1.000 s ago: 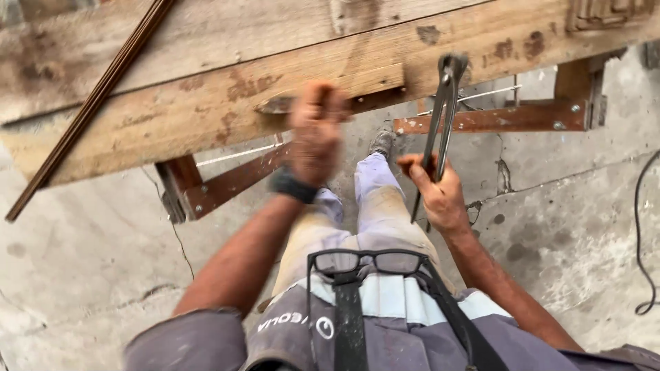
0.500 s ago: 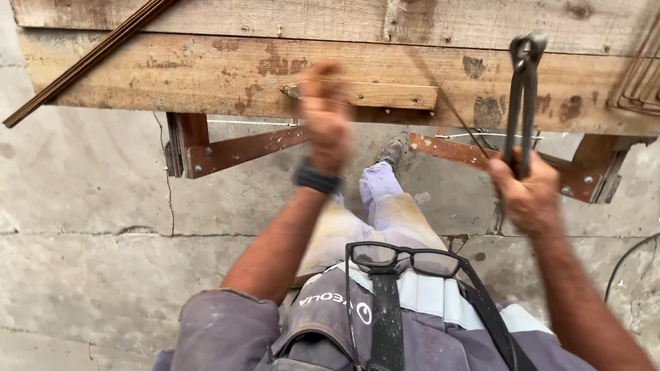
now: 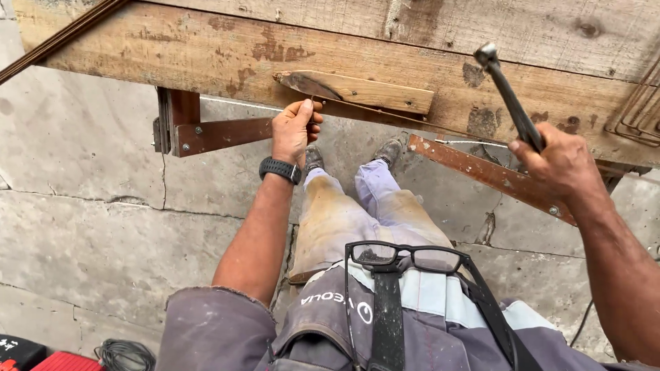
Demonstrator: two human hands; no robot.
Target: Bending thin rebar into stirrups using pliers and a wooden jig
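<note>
wooden plank (image 3: 206, 48) fronts left hand (image 3: 294, 130); right hand (image 3: 560, 161) grips pincers (image 3: 509, 96).

The left arm runs bare from the lower centre-left of the frame up to the left hand (image 3: 295, 130) at upper centre, wrist straight, fingers curled with thumb and forefinger pinched together. The right arm rises along the right edge; the right hand (image 3: 560, 165) at upper right is fisted tight, knuckles up, wrist cocked back.

Even, soft daylight; shadows faint; no glare. Focus sharp, slight wide-angle bending at edges, perhaps mild blur there.
</note>
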